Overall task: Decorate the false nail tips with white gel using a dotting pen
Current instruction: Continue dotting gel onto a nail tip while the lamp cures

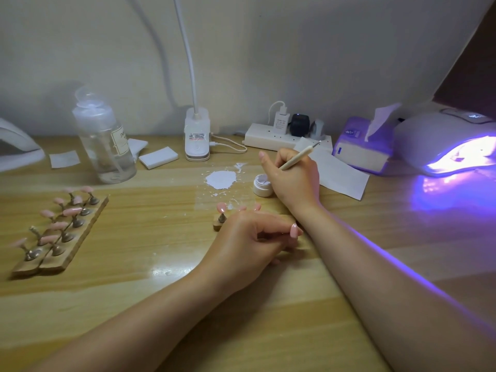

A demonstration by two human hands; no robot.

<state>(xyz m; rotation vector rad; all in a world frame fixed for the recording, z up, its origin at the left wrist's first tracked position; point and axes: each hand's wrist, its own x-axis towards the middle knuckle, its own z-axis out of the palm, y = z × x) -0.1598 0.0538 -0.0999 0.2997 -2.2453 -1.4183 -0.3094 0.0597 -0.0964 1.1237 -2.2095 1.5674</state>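
Nail tips (pixel 221 208) stood on a small stand under the left hand (pixel 247 240), fingers curled steadying it. Right hand (pixel 291 175) pinched dotting pen (pixel 298 157) over gel pot (pixel 262 185). Advice: load sparingly, brace wrist.

— Any room around the gel jar (pixel 261 187)?
— Bare desk (pixel 150 218) left of it, past the white smear (pixel 220 179). Paper (pixel 338 175) lies right; power strip (pixel 271 139) blocks behind.
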